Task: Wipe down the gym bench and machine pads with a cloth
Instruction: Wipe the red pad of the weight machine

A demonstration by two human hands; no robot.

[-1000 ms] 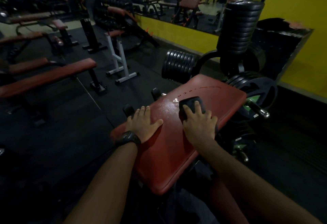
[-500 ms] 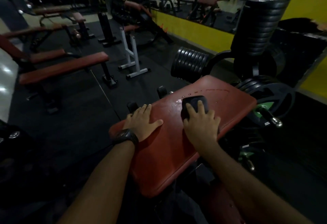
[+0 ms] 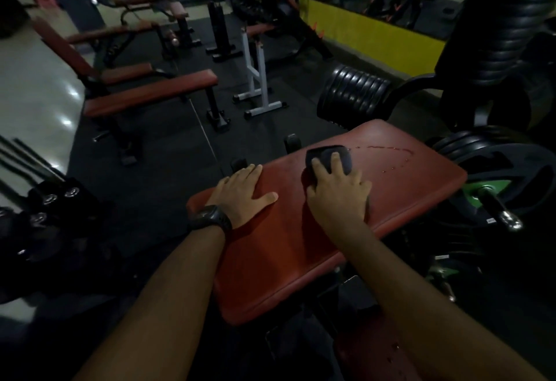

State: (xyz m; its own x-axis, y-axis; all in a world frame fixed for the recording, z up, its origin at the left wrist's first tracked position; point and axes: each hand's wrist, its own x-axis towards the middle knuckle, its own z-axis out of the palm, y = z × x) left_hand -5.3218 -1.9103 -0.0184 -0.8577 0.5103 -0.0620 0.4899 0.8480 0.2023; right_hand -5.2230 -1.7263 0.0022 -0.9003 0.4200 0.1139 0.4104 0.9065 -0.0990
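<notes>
Cloth: a dark folded cloth (image 3: 329, 158) lies on the red pad (image 3: 288, 254), in its far half near the far long edge; its longer side runs roughly left to right in the view.
Right hand: the right hand (image 3: 338, 197) lies palm down over the cloth's near part, fingers (image 3: 335, 161) extended and slightly apart on top of it, thumb along its left edge; the forearm reaches in from the lower right.
Left hand: the left hand (image 3: 240, 192) rests flat on the pad's near-left corner, fingers together and pointing away, thumb splayed to the right; a dark watch (image 3: 210, 220) sits on the wrist.
Pad: its long axis runs from near left to far right, the surface tilted toward the camera.
Droplets: a curved line of droplets (image 3: 391, 152) marks the pad just right of the cloth.
Beyond: stacked black plates (image 3: 353, 94) stand behind the pad; a red bench (image 3: 150, 91) and a white stand (image 3: 258, 79) sit on the dark floor to the left.
</notes>
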